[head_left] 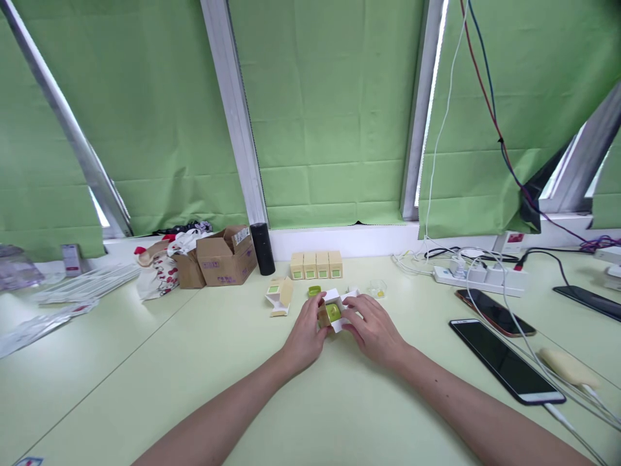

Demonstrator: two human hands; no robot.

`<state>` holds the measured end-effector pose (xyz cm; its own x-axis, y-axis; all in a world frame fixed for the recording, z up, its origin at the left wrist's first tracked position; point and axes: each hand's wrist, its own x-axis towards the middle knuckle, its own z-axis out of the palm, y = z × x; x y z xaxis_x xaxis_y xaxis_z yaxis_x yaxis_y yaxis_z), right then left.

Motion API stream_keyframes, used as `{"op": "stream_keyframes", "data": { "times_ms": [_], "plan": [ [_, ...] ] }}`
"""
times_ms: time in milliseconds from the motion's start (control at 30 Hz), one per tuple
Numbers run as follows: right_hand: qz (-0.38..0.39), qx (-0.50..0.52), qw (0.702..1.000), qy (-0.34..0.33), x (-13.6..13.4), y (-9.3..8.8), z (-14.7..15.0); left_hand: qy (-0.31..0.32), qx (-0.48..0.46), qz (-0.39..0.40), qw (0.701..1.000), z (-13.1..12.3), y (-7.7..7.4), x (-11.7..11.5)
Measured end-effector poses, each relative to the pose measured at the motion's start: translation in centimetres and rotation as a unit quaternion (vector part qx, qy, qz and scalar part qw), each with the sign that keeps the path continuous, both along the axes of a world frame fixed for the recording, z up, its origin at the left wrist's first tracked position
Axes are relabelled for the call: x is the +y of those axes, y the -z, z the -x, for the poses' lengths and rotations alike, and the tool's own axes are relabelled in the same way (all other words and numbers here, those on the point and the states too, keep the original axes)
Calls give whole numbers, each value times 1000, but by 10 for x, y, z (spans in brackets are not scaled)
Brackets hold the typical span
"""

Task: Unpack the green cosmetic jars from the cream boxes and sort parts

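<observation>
Between my two hands is a small open cardboard box (pixel 334 327), its white flaps spread and its mouth tilted toward me. A shiny green item (pixel 333 312) sits inside it; its exact kind is unclear. My left hand (pixel 306 329) grips the box's left side, thumb at the front. On the opposite side, my right hand (pixel 372 327) has its fingers closed at the right flap. Just behind lie a small green piece (pixel 314 291) and a clear plastic container (pixel 377 288) with something yellow in it. An opened box (pixel 279 296) rests to the left.
Several closed small boxes (pixel 316 266) stand in a row behind my hands. A black cylinder (pixel 262 248) and a brown carton (pixel 226 259) stand back left. On the right are phones (pixel 507 359), a power strip (pixel 480 279) and loose white cables.
</observation>
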<state>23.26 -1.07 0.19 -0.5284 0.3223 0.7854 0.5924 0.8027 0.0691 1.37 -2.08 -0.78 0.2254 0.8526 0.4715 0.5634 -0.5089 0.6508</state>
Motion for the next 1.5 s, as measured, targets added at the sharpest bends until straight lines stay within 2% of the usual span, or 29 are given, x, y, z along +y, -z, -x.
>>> {"op": "stream_keyframes", "data": {
  "times_ms": [233,533,833,1000,1300,1500],
  "plan": [
    [82,78,992,-51,-1,7,-2,3,35,-21,999,-1,-7,-6],
    [76,101,992,19,-4,3,1,24,101,-91,990,-5,-15,-14],
    [189,146,970,49,-5,9,14,35,139,-119,983,-8,-13,-15],
    [216,186,958,42,-3,11,16,28,143,-123,982,-10,-13,-17],
    [296,285,910,-50,-4,3,12,3,156,-139,978,-10,-16,-18],
    [377,346,857,-59,-6,1,10,-16,170,-141,975,-7,-17,-16]
  ]
}}
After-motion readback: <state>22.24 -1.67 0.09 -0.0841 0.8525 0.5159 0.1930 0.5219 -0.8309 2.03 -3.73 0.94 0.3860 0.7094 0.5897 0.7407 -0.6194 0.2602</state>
